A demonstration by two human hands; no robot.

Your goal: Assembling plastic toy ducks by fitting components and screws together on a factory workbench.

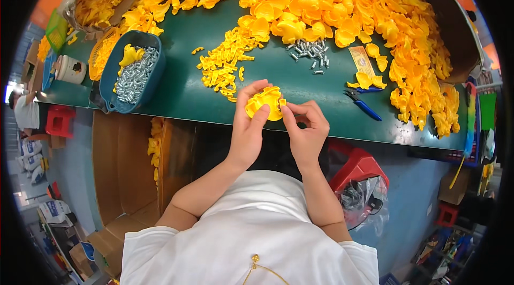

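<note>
Just over the table's front edge, my left hand (247, 129) is closed around a yellow cupped plastic shell (263, 104), its hollow side facing up. At the shell's right rim, my right hand (308, 128) pinches a small yellow plastic piece (282, 102) between thumb and fingertip. Whether that piece is seated in the shell, I cannot tell. Beyond my hands lies a scatter of small yellow plastic pieces (222, 62). A little heap of short silvery metal cylinders (312, 51) sits to their right. Behind both, many similar yellow shells (305, 1) are piled up.
At left on the green table (182, 84) stands a blue basin (151, 84) of metal cylinders, with a yellow basket (95, 60) beside it. Blue-handled nippers (367, 108) lie at right. An open carton (126, 167) and a red stool (361, 167) stand below the table edge.
</note>
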